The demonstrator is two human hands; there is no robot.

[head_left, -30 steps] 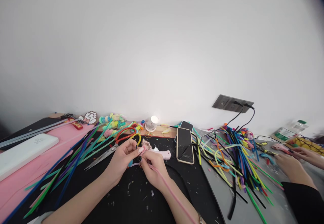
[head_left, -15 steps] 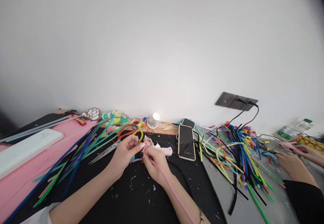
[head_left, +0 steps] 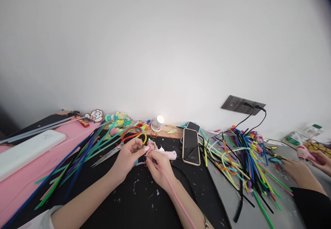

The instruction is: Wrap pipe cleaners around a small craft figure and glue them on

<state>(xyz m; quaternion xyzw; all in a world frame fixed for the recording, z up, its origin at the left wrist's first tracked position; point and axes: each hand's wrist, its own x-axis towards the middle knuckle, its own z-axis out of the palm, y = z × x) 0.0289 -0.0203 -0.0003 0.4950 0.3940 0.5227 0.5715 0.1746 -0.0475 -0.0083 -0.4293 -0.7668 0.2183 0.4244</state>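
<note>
A pink pipe cleaner [head_left: 178, 201] is pinched between the fingertips of both hands, its loose length trailing over my right forearm. My left hand [head_left: 131, 155] grips its bent end with thumb and forefinger, the other fingers curled. Close against it, my right hand [head_left: 160, 167] is closed on the same strand. The end being worked is small and partly hidden by the fingers. Just beyond them lies a pale pink, rounded object [head_left: 170, 155]. To the left of my left hand are large scissors [head_left: 108, 155] with red-orange handles, near a yellow handle loop [head_left: 143, 137].
Two phones [head_left: 191, 146] lie right of centre. A white paper cup [head_left: 158, 123] stands near the wall. Pipe cleaners [head_left: 248, 163] spread across the right; more [head_left: 85, 163] lie left beside a white box [head_left: 31, 155]. A co-worker's hands [head_left: 297, 170] are far right.
My hands and the pink pipe cleaner have barely moved. At the far right, the co-worker's farther hand has turned a pink item upward. The view has shifted slightly.
</note>
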